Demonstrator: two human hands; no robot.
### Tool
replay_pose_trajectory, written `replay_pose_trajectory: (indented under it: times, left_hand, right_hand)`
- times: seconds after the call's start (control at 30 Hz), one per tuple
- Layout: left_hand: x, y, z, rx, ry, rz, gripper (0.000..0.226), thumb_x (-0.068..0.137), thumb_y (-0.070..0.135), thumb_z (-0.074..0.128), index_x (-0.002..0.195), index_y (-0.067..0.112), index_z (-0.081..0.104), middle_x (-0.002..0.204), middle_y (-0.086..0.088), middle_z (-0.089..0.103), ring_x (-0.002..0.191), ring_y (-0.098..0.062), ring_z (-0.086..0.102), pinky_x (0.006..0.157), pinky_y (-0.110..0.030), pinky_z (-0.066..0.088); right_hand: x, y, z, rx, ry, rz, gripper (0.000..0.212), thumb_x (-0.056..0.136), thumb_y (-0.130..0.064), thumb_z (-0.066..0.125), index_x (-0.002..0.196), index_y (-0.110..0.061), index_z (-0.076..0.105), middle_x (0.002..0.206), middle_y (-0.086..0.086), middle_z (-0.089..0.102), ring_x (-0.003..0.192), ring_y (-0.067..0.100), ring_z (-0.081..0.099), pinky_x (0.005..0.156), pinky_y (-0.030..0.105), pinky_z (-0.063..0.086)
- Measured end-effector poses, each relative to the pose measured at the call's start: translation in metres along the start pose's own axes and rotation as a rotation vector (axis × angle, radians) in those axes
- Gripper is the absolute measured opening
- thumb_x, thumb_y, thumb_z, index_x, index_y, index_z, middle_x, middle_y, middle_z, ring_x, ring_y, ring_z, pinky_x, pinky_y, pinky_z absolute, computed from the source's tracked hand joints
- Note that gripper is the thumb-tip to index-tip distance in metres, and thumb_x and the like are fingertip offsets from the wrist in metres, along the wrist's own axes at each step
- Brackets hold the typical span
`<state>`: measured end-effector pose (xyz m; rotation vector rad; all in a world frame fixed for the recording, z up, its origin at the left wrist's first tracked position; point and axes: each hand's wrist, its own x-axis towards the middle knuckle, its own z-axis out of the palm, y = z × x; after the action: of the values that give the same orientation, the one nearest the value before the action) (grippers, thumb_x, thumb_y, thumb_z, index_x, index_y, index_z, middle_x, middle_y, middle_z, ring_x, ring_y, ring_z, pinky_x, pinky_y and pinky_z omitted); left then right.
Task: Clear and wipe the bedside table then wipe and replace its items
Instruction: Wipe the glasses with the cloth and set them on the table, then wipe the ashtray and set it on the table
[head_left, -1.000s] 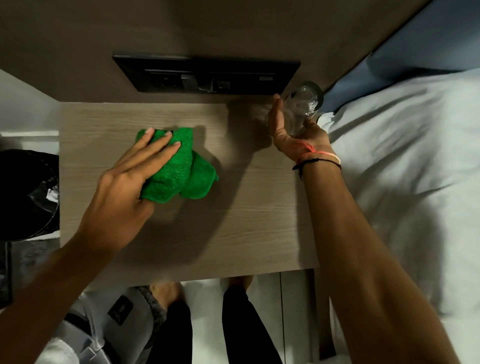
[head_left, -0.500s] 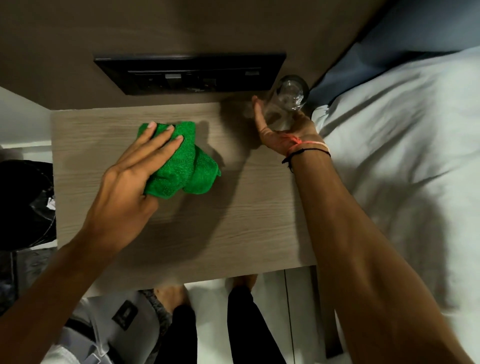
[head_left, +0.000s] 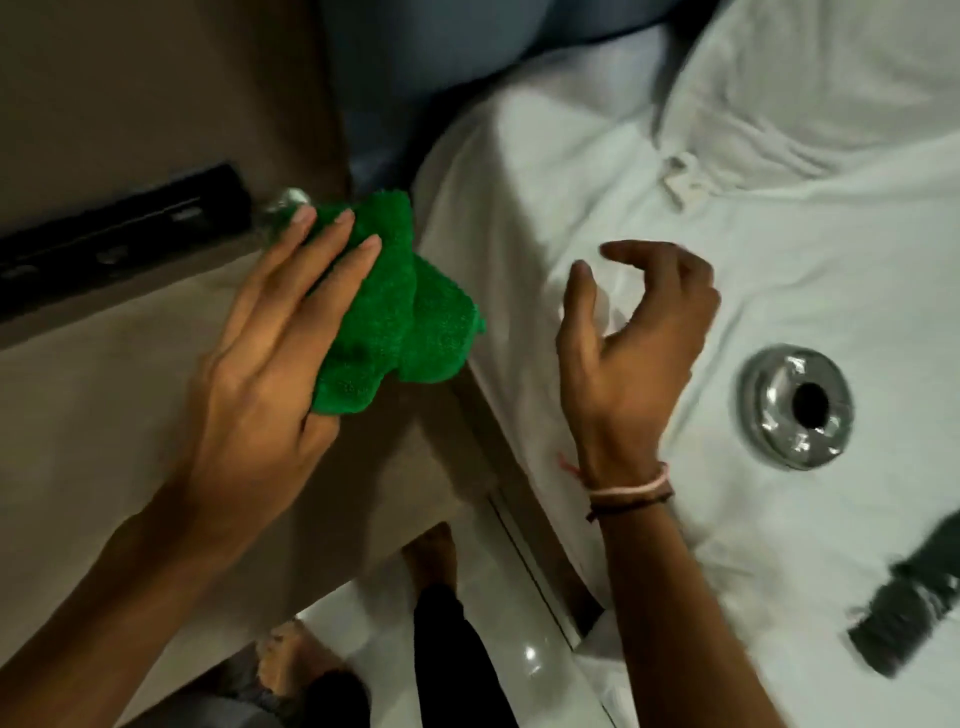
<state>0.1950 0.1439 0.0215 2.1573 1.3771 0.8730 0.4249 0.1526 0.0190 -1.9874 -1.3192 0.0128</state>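
Observation:
My left hand (head_left: 270, 353) presses a bunched green cloth (head_left: 400, 312) flat against the right part of the wooden bedside table (head_left: 104, 426). A clear glass (head_left: 283, 208) stands at the table's back edge, just behind my left fingertips and partly hidden by them. Over the white bed (head_left: 779, 260), my right hand (head_left: 634, 343) hovers with curled, spread fingers and nothing in it. A round metal ashtray (head_left: 797, 410) lies on the bedding to the right of that hand. Near the right edge, a dark remote-like object (head_left: 914, 608) lies blurred.
A black switch panel (head_left: 119, 234) is set into the wall behind the table. A white pillow (head_left: 810, 88) lies at the head of the bed. My feet and dark trousers (head_left: 447, 634) stand on glossy white floor below the table's front edge.
My right hand let go of the glass, which now stands at the table's back, and moved right over the bed. My left hand slid the cloth right, towards the glass. The view swung right.

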Motion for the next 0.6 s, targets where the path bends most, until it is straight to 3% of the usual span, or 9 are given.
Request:
replay_pose_trajectory:
  times: [0.07, 0.13, 0.23, 0.33, 0.47, 0.6]
  left_hand:
    - [0.018, 0.016, 0.014, -0.007, -0.018, 0.077, 0.076, 0.079, -0.024, 0.063, 0.149, -0.002, 0.04, 0.158, -0.015, 0.035, 0.153, -0.034, 0.027, 0.127, -0.042, 0.022]
    - [0.034, 0.035, 0.036, -0.018, -0.04, 0.128, 0.073, 0.081, -0.023, 0.057, 0.149, -0.002, 0.04, 0.159, -0.017, 0.035, 0.152, -0.036, 0.027, 0.125, -0.05, 0.025]
    - [0.046, 0.057, 0.066, -0.045, -0.04, 0.164, 0.061, 0.088, -0.015, 0.05, 0.147, -0.004, 0.042, 0.156, -0.021, 0.039, 0.151, -0.038, 0.03, 0.124, -0.052, 0.027]
    - [0.049, 0.071, 0.088, -0.067, -0.074, 0.176, 0.056, 0.09, -0.007, 0.047, 0.146, -0.005, 0.044, 0.155, -0.022, 0.041, 0.15, -0.04, 0.032, 0.125, -0.049, 0.026]
    - [0.045, 0.074, 0.089, -0.109, -0.062, 0.138, 0.051, 0.094, 0.003, 0.044, 0.145, -0.007, 0.044, 0.153, -0.023, 0.042, 0.149, -0.04, 0.032, 0.126, -0.046, 0.025]
    - [0.034, 0.049, 0.063, -0.198, 0.009, -0.055, 0.068, 0.081, -0.016, 0.045, 0.148, -0.005, 0.04, 0.155, -0.024, 0.04, 0.149, -0.036, 0.034, 0.125, -0.045, 0.026]
  right_hand:
    - [0.009, 0.038, -0.023, -0.261, 0.099, 0.012, 0.042, 0.092, -0.044, 0.062, 0.123, -0.016, 0.065, 0.134, 0.016, 0.055, 0.126, 0.033, 0.05, 0.106, 0.037, 0.038]
    - [0.011, 0.078, -0.045, -0.545, 0.108, 0.138, 0.059, 0.093, -0.059, 0.053, 0.138, -0.021, 0.057, 0.15, 0.022, 0.044, 0.14, 0.04, 0.039, 0.113, 0.052, 0.032]
    - [0.001, 0.121, -0.057, -0.684, 0.048, 0.293, 0.067, 0.092, -0.067, 0.047, 0.147, -0.028, 0.049, 0.156, 0.024, 0.038, 0.144, 0.043, 0.035, 0.112, 0.06, 0.033]
    - [-0.004, 0.135, -0.057, -0.606, 0.067, 0.276, 0.061, 0.092, -0.06, 0.05, 0.145, -0.03, 0.052, 0.146, 0.02, 0.048, 0.132, 0.037, 0.047, 0.102, 0.049, 0.045]
    - [0.005, 0.114, -0.059, -0.324, 0.064, 0.302, 0.061, 0.092, -0.06, 0.051, 0.145, -0.029, 0.051, 0.139, 0.011, 0.053, 0.127, 0.028, 0.051, 0.101, 0.042, 0.047]
    - [0.007, 0.045, -0.061, 0.193, 0.067, 0.224, 0.052, 0.098, -0.044, 0.056, 0.141, -0.015, 0.056, 0.129, -0.004, 0.064, 0.119, 0.005, 0.06, 0.101, 0.022, 0.047]
